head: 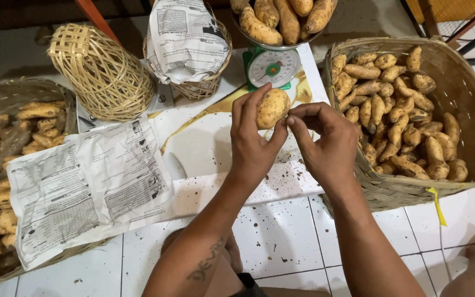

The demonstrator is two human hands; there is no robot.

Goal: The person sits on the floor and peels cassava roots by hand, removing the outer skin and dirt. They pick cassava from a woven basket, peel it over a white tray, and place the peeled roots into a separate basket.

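The left hand (255, 140) was raised with fingers curled in a grip; the right hand (325, 144) was pinched at its fingertips beside it.

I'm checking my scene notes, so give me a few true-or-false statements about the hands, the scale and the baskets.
1. The left hand holds a sweet potato. True.
2. The right hand rests inside the right basket. False: its fingertips are at the held sweet potato.
3. The scale pan is empty. False: several sweet potatoes lie in it.
4. Newspaper covers part of the left basket. True.
5. The small basket stands upright. False: it lies tipped over.
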